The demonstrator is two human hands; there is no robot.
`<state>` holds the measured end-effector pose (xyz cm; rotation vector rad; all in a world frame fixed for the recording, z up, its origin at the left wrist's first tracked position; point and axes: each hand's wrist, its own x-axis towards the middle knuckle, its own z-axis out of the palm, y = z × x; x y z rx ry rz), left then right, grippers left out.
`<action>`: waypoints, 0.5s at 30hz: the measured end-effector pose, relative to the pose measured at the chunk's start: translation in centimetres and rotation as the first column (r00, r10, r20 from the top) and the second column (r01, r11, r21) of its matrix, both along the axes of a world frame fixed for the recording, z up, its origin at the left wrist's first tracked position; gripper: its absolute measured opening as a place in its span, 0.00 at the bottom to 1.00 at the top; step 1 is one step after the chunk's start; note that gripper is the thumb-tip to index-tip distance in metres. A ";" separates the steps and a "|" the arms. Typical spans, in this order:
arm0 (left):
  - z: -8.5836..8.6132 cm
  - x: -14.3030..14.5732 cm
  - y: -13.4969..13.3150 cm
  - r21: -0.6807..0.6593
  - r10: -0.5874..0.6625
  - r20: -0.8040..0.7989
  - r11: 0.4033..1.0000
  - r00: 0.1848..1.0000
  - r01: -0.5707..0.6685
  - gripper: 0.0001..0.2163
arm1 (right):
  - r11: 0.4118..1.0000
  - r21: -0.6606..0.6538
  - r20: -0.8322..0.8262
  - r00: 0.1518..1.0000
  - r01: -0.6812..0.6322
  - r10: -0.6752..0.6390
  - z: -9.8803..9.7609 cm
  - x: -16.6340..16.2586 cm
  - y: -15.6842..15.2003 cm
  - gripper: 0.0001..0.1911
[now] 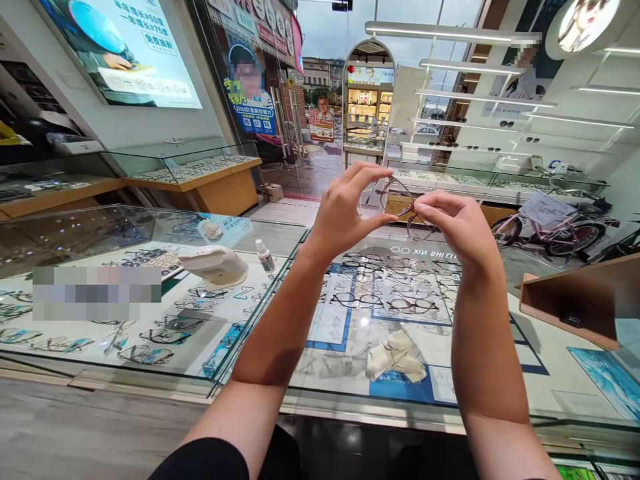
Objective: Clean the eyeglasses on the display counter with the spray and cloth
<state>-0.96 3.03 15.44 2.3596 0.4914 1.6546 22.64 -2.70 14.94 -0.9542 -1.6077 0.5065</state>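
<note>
Up in front of me, above the glass counter (345, 373), a pair of thin-rimmed eyeglasses (398, 198) is held between both hands. My left hand (345, 207) has its thumb and fingers on one lens rim, from below and above. Near the middle of the frame, my right hand (457, 220) pinches it with thumb and forefinger. The second rim hangs lower, partly covered by the right fingers. Below, a crumpled cream cleaning cloth (395, 358) lies on the counter top. Rows of eyeglasses (356, 300) show under the glass between my forearms.
On the left counter stand a white scanner-like device (215, 265) and a small white spray bottle (265, 256). A brown wooden box (570, 303) is at the right. Farther off are an arched mirror (369, 107), a pink bicycle (555, 227) and another display case (200, 177).
</note>
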 end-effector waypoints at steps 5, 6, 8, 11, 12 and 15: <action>-0.2 0.2 -0.4 -0.105 -0.084 0.039 0.991 0.996 0.088 0.32 | 0.997 -0.024 0.019 0.997 -0.075 0.075 0.1 0.2 -0.1 0.17; -0.3 0.2 -0.3 -0.109 -0.089 0.049 0.990 0.995 0.094 0.33 | 0.995 -0.043 0.008 0.996 -0.092 0.092 0.1 0.2 -0.1 0.18; -0.6 0.2 0.1 -0.078 -0.086 0.065 0.993 0.994 0.091 0.33 | 0.987 -0.089 -0.018 0.991 -0.131 0.130 0.1 0.2 -0.1 0.19; -1.0 0.1 0.8 -0.027 -0.090 0.059 0.995 0.994 0.091 0.36 | 0.972 -0.142 -0.040 0.982 -0.188 0.184 0.1 0.0 -0.2 0.20; -1.1 0.1 1.1 -0.037 -0.101 0.051 0.994 0.994 0.103 0.37 | 0.968 -0.149 -0.044 0.979 -0.203 0.198 0.1 -0.1 -0.2 0.21; -1.4 0.3 1.9 -0.084 -0.124 0.043 0.988 0.991 0.127 0.40 | 0.964 -0.145 -0.061 0.974 -0.223 0.217 0.1 -0.4 -0.3 0.21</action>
